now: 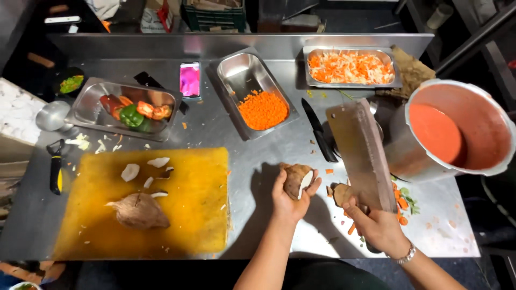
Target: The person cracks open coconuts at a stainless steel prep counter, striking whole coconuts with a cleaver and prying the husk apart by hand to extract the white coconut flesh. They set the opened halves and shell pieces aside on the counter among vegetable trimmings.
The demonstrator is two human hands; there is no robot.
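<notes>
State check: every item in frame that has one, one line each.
left hand: gripping a coconut piece
right hand: gripping a cleaver, blade raised
coconut: partly husked, lying on the yellow cutting board
pot: uncovered, part full of orange-red sauce
middle tray: part full, diced carrot
phone: screen lit
black knife: lying flat, unheld

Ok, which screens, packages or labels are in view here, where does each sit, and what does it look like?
Phone: flat on the steel counter between the pepper tray and the diced-carrot pan; upright rectangle, screen lit pink.
Package: behind the counter's back edge, top centre-left; white and red, partly cut off.
No other labels or signs can be made out.
</notes>
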